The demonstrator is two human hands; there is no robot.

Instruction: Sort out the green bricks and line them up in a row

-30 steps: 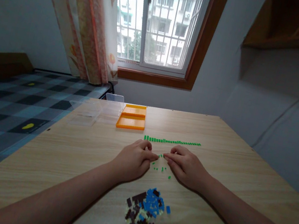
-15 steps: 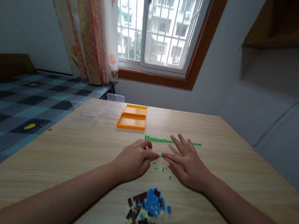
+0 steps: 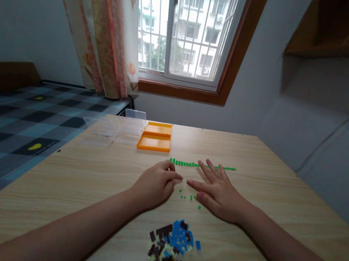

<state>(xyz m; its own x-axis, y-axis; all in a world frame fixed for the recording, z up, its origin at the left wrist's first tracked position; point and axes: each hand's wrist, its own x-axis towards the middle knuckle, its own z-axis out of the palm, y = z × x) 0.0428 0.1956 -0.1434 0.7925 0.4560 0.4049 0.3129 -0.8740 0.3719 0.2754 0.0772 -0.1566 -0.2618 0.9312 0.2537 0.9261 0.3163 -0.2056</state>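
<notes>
Both my hands are over the middle of the table. My left hand (image 3: pixel 155 185) has its index finger stretched towards the right, the thumb apart from it below and the other fingers partly curled; I see nothing held in it. Across a small gap, my right hand (image 3: pixel 219 196) is spread low over the wood, fingers apart and holding nothing. Several loose green bricks (image 3: pixel 191 198) lie between and just below the hands. Beyond the fingertips runs a row of small green bricks (image 3: pixel 185 164), partly hidden by my right fingers.
Nearer me sits a pile of blue, dark brown and yellowish bricks (image 3: pixel 170 249). An orange two-part tray (image 3: pixel 153 148) stands at the back, with clear plastic boxes (image 3: pixel 103 131) left of it. A checked bed (image 3: pixel 43 125) is beside the table (image 3: pixel 283 203).
My left index finger has drawn back slightly to the left, widening the gap between the hands. Tiny green bricks seen between the fingertips before no longer show there.
</notes>
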